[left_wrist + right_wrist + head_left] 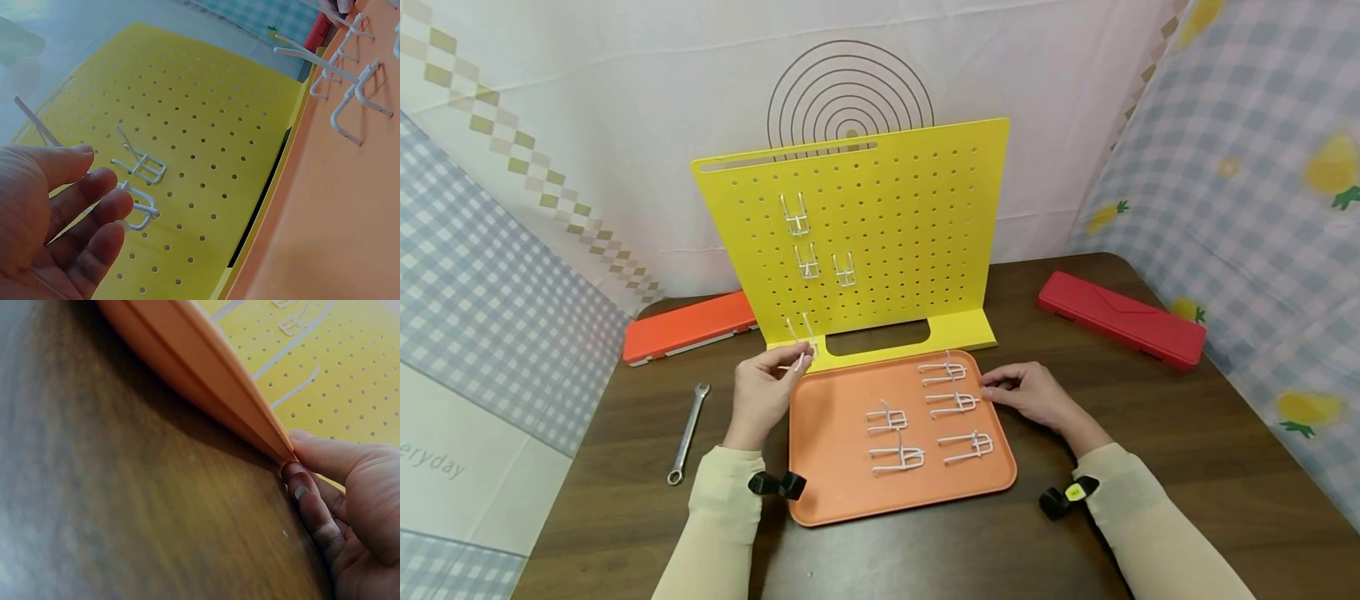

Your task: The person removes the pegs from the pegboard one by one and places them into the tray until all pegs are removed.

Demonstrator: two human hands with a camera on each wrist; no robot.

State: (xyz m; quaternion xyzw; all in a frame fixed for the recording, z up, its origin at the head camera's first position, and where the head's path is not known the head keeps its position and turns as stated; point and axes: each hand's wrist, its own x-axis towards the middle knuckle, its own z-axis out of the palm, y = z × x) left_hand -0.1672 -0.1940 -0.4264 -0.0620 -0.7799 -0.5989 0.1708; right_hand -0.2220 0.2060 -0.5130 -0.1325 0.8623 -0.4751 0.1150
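Observation:
My left hand (765,392) pinches a white wire pegboard hook (809,327) between thumb and fingers, its two prongs pointing up, in front of the lower left of the yellow pegboard (910,217). In the left wrist view a prong (37,122) of it sticks out above the thumb; fingers hide its middle. Three like hooks (845,271) hang on the board's left half. With thumb above and fingers below, my right hand (369,500) grips the right rim of the orange tray (206,369). Several more hooks (901,458) lie on this tray.
A wrench (688,433) lies on the wooden table left of the tray. An orange-red case (688,323) is behind it, partly hidden by the board. Another red case (1120,321) lies at the right. Patterned cloths (1247,217) hang behind and at both sides.

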